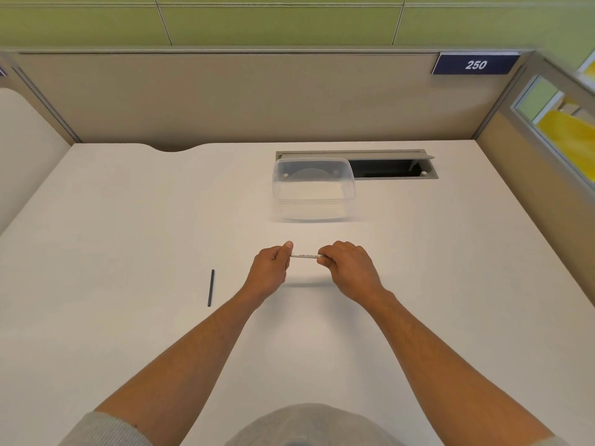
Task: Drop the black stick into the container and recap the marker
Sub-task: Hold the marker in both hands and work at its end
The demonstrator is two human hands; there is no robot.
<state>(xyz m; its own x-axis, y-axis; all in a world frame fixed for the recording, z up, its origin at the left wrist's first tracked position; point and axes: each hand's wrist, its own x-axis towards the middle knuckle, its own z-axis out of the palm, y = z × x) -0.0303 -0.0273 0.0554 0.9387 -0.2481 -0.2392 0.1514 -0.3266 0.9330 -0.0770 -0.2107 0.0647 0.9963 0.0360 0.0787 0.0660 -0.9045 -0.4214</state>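
A white marker (306,255) with small print on its barrel is held level above the middle of the white desk. My left hand (269,269) grips its left end and my right hand (349,268) grips its right end; both ends, and any cap, are hidden in my fingers. The thin black stick (211,287) lies on the desk to the left of my left hand, pointing away from me, untouched. A clear plastic container (314,189) stands open-topped farther back, beyond my hands.
Behind the container a grey cable hatch (392,169) is sunk into the desk with its flap open. Beige partition walls (225,98) close off the back and both sides. A blue sign (476,64) reads 250.
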